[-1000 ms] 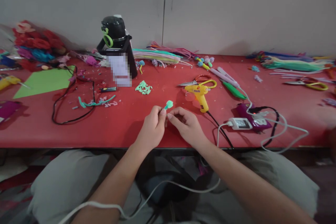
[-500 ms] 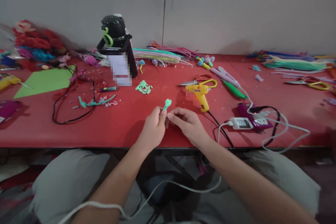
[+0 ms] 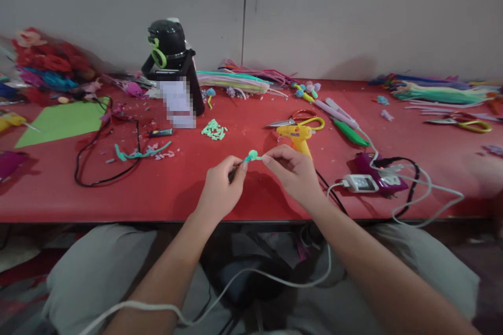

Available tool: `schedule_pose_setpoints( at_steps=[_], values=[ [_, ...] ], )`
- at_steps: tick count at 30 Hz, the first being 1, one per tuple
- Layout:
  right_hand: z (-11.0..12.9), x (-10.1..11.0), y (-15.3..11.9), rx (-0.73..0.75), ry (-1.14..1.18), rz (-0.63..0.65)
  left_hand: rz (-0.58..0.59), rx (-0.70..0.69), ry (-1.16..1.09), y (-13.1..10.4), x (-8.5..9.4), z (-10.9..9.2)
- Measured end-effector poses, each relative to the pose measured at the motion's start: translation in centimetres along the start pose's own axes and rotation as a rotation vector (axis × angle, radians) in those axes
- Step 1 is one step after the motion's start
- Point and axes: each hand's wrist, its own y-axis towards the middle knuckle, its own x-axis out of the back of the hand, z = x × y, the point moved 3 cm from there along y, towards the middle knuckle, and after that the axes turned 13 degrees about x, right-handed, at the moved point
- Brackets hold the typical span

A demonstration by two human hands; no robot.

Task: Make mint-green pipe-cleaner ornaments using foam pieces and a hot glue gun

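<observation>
Near the front of the table, my left hand (image 3: 220, 184) pinches a small mint-green fuzzy pipe-cleaner piece (image 3: 253, 155) with a teal band at its base. Part of that piece is hidden behind the thumb and fingers. My right hand (image 3: 295, 174) is closed, with thumb and forefinger on a thin pale green strip (image 3: 260, 158) that reaches the rounded head. Whether the strip is joined to the head or only touches it, I cannot tell. Just beyond my right hand lies a yellow glue gun (image 3: 298, 138). A pile of short green cut pieces (image 3: 214, 130) lies beyond the hands.
Scissors (image 3: 301, 119) lie behind the glue gun. A black bottle (image 3: 192, 86) stands at back left. On the right are a purple power strip (image 3: 363, 163), a white plug box (image 3: 360, 183) and trailing cables. Pipe-cleaner bundles (image 3: 436, 93) and a green sheet (image 3: 65, 121) lie farther out.
The green piece has tipped from upright toward the right. My right hand has risen and moved right, over the glue gun's handle, and the pale strip now shows between the hands.
</observation>
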Motion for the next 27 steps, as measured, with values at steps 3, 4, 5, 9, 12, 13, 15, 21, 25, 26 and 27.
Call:
schedule_pose_setpoints(
  at_steps=[3,4,5,9,12,13,15,21,25,26,27],
  values=[
    [0.14,-0.10,-0.10,0.019,-0.038,0.008,0.008,0.004,0.015,-0.09,-0.07,-0.14],
    [0.19,-0.13,-0.14,0.023,-0.053,0.012,0.009,0.003,0.018,-0.09,-0.06,-0.18],
    [0.24,-0.15,-0.17,0.029,-0.070,0.017,0.010,0.002,0.019,-0.09,-0.05,-0.21],
    [0.49,-0.21,-0.19,0.056,-0.132,0.036,0.011,-0.005,0.021,-0.07,-0.04,-0.27],
    [0.67,-0.28,-0.14,0.094,-0.157,0.042,0.014,-0.018,0.027,-0.12,-0.10,-0.30],
    [0.72,-0.31,-0.12,0.109,-0.164,0.045,0.017,-0.021,0.026,-0.14,-0.12,-0.30],
    [0.79,-0.34,-0.12,0.129,-0.180,0.055,0.022,-0.021,0.025,-0.18,-0.14,-0.32],
    [0.76,-0.28,-0.19,0.144,-0.207,0.080,0.020,-0.039,0.051,-0.19,-0.03,-0.51],
    [0.67,-0.25,-0.21,0.133,-0.230,0.084,0.021,-0.042,0.063,-0.16,0.10,-0.52],
    [0.64,-0.26,-0.21,0.131,-0.232,0.085,0.023,-0.041,0.062,-0.15,0.12,-0.50],
    [0.62,-0.27,-0.21,0.130,-0.232,0.087,0.024,-0.039,0.062,-0.15,0.13,-0.48]
  ],
)
